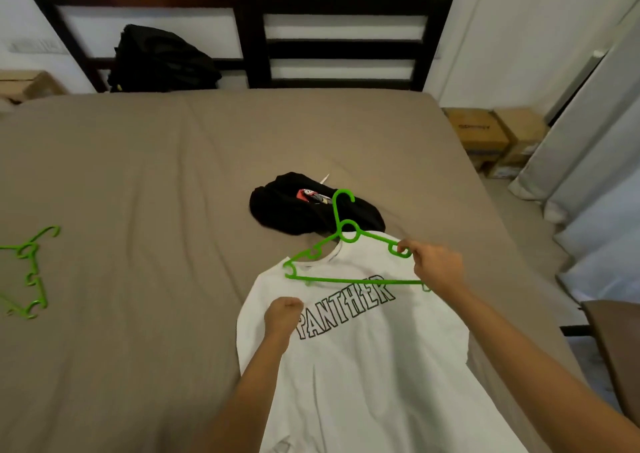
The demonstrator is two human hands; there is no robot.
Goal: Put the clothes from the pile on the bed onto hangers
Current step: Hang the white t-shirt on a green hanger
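The cardboard boxes (pixel 491 133) on the floor to your right are closed, so you cannot see their contents. Your right hand (pixel 436 269) holds the green hanger (pixel 346 237) by one shoulder, fingers (pixel 407 244) curled round the plastic, over the collar of the white T-shirt (pixel 363 366). The shirt lies front-up on the bed (pixel 138 175), and your left hand (pixel 282 315) is fisted on its chest, fingers curled into the fabric. Just beyond the collar sits a crumpled black garment (pixel 294 210). Spare green hangers (pixel 29 272) lie far left. A black backpack (pixel 162 59) leans on the dark headboard (pixel 256 36), and pale curtains (pixel 588 133) hang at right.
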